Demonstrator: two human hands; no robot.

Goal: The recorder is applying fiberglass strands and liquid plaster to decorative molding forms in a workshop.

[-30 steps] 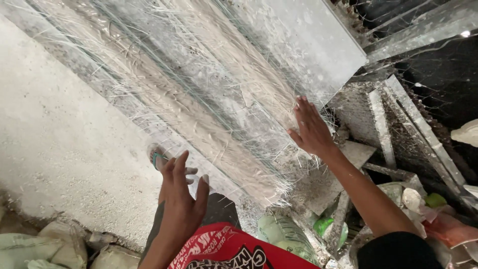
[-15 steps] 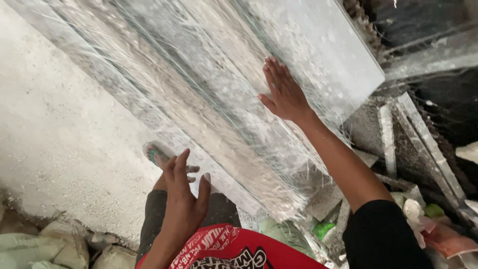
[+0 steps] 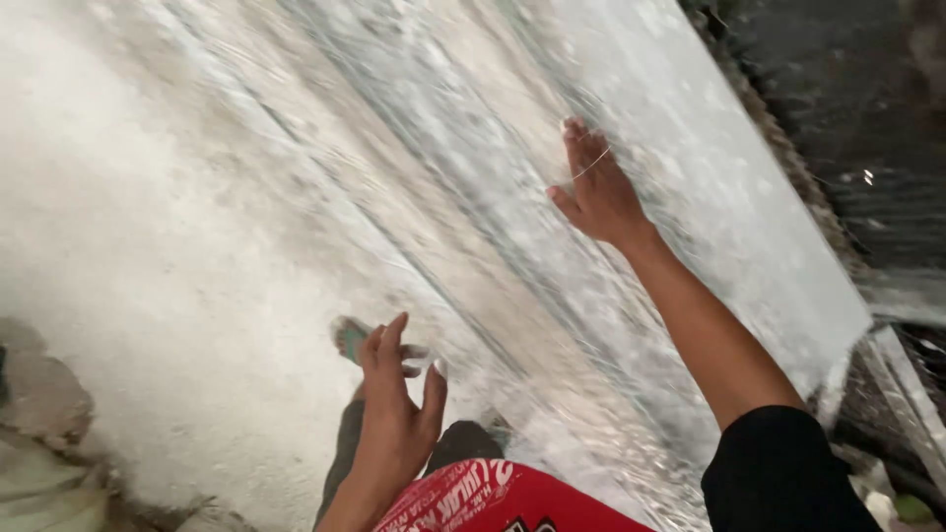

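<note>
A big stack of flat panels (image 3: 473,197) wrapped in clear plastic film runs diagonally across the view. My right hand (image 3: 596,187) lies flat on its top face, palm down, fingers together and stretched out. My left hand (image 3: 394,394) hovers open near the stack's lower left edge, fingers spread, holding nothing. Below it I see my foot in a green sandal (image 3: 350,340) on the pale concrete floor (image 3: 148,276). A red printed garment (image 3: 493,498) shows at the bottom.
Dark rubble and grey strips (image 3: 907,394) lie at the right beyond the stack. Pale sacks or stones (image 3: 39,424) sit at the lower left edge of the floor.
My right hand has slid up along the wrapped stack, away from its lower end. The view has swung closer to the stack. My left hand stays open in about the same place.
</note>
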